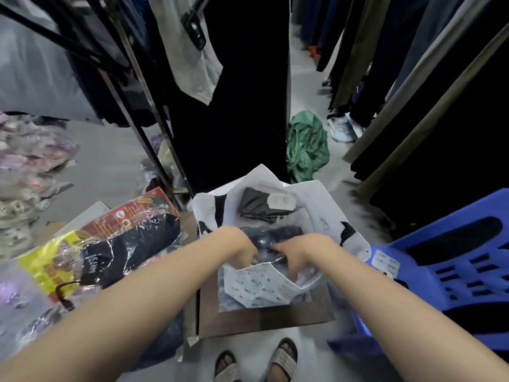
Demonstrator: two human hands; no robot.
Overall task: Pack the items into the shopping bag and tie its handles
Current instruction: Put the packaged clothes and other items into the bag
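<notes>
Both hands reach into the open mouth of the white shopping bag, which sits on a brown cardboard box at near centre; the left hand and right hand are each curled onto a dark plastic-wrapped garment inside the bag, fingers partly hidden, so the exact grip cannot be confirmed. A folded grey garment with a white label lies deeper in the bag on the far side. A blue plastic chair stands just right of the bag, and a yellow-and-red packaged garment lies to the left.
</notes>
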